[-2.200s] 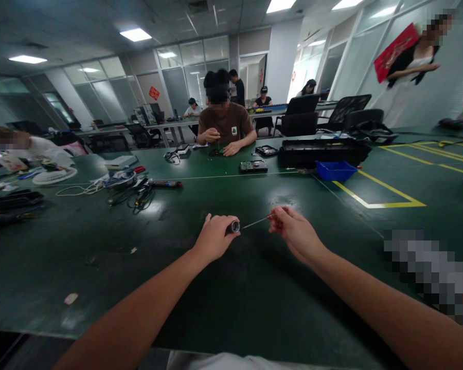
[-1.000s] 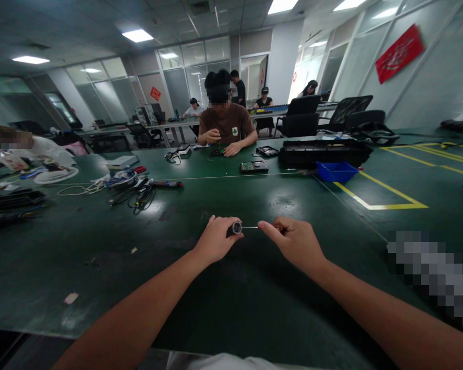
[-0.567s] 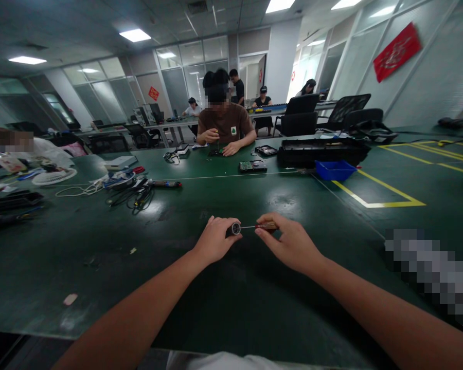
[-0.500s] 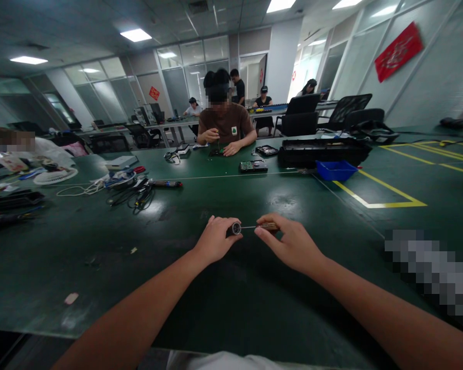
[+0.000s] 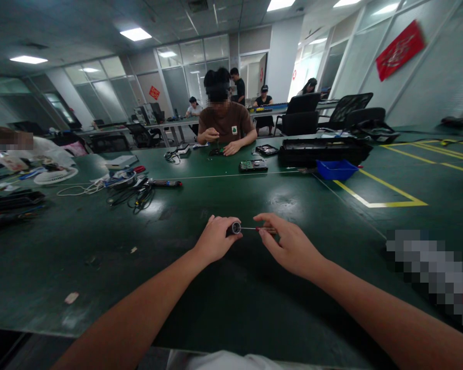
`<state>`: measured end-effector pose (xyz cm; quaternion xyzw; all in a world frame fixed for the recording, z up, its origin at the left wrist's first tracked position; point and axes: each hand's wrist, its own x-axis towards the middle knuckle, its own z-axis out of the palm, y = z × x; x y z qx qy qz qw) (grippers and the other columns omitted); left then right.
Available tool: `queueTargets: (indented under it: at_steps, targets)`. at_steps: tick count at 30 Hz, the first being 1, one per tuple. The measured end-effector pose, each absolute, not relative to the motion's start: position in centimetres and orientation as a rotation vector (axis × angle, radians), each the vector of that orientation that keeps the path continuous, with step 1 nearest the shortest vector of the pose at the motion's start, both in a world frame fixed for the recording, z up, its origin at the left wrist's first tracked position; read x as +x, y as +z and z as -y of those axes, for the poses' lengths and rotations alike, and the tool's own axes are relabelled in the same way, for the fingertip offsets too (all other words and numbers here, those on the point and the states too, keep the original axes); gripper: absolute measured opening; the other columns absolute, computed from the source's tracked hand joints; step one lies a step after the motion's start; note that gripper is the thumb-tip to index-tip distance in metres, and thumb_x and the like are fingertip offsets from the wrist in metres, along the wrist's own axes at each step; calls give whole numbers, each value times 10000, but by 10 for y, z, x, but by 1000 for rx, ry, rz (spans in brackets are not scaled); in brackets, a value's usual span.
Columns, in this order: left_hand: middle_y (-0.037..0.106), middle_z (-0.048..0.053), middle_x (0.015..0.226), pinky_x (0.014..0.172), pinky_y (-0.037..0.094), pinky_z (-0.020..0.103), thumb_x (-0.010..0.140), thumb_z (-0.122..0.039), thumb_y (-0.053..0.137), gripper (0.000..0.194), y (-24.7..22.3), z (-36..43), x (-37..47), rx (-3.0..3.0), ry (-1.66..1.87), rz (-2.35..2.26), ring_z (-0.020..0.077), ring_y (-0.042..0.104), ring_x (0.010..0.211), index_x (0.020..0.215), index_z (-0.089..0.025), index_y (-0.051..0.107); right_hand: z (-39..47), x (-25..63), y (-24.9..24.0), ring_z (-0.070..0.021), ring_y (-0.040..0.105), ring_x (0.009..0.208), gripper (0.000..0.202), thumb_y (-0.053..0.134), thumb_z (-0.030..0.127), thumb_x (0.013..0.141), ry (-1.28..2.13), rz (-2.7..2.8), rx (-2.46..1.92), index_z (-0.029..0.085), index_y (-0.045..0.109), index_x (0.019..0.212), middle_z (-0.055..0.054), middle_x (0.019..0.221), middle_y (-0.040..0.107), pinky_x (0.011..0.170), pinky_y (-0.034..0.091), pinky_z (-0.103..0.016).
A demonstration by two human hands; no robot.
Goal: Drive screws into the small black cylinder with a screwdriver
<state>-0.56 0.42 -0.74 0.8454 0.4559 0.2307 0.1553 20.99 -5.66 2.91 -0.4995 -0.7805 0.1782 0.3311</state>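
Note:
My left hand is closed round a small dark cylinder whose round, pale-rimmed end faces me; its exact kind I cannot make out. From the right, a screwdriver lies level, its thin shaft reaching the cylinder's side. Whether the tip sits in a screw is too small to tell. My right hand has the screwdriver's reddish-brown handle between thumb and fingers, with the index finger lifted off it. Both hands are just above the green tabletop.
Across the table a person works on small parts. Near them lie an opened hard drive, a black casing and a blue tray. Tangled cables and a pen-like tool lie left; a blurred object is at right.
The right index finger has lifted and straightened, and the right fingers have shifted on the screwdriver handle. My left hand and the cylinder stay where they were.

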Motion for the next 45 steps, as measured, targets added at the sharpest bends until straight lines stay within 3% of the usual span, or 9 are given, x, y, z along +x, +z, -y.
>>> queueTargets:
  at_steps: [4,8,15,21,25,31,36,41,45]
  targets:
    - [692,33,1134,1035,361,484,873,-315,680,268,-7,-5,-6,2430,666,-1301,260,603,1086,1131,-266,627,56,210,32,-198,633,654,366,423,410,996,509,2029,-1368,199,548,1268,-22,765,675,599,454,-335]
    - [698,20,1110,993,385,460,867,-303,691,263,-7,-4,-5,2448,668,-1286,251,611,1052,1120,-267,628,54,209,33,-172,567,533,356,369,368,1014,503,2003,-1392,198,576,1248,1,671,628,521,388,-316]
    - [695,28,1122,980,386,452,874,-291,687,270,-5,-3,-5,2443,664,-1261,246,606,1053,1134,-249,625,59,208,31,-197,630,709,387,505,325,951,527,2032,-1342,194,517,1315,-29,823,672,625,455,-330]
    - [699,18,1109,978,394,434,854,-279,713,286,-8,-5,-5,2441,690,-1255,242,609,1041,1125,-252,627,54,209,32,-174,591,564,366,375,392,1011,558,1969,-1411,193,589,1232,-12,712,670,536,389,-310]
    - [696,19,1111,985,386,442,861,-287,706,283,-8,-5,-5,2450,694,-1236,245,606,1049,1130,-255,623,56,207,30,-167,557,527,365,441,352,987,547,1990,-1405,194,528,1304,6,681,639,498,373,-298]
    - [698,29,1096,929,420,420,868,-285,695,259,-6,-4,-6,2435,717,-1234,243,611,1009,1116,-244,628,57,209,29,-185,630,699,291,484,309,964,520,2006,-1315,194,546,1223,-33,827,674,617,455,-314]
    - [697,11,1090,926,415,413,865,-285,703,263,-6,-2,-6,2460,696,-1202,233,603,1010,1116,-252,629,54,209,30,-168,609,600,318,371,379,1012,503,1963,-1347,214,634,1077,-20,758,681,556,401,-304]
    - [696,15,1077,904,430,402,865,-285,700,262,-5,-2,-6,2441,712,-1211,234,602,997,1115,-251,629,55,208,27,-155,555,520,247,453,327,977,467,1982,-1343,205,590,1143,11,665,633,503,377,-292]
    - [697,17,1071,909,435,405,860,-277,703,261,-5,-3,-6,2428,726,-1231,234,604,987,1111,-248,633,55,209,22,-193,642,735,232,518,309,948,456,1961,-1276,212,557,1155,-44,872,682,623,483,-318]
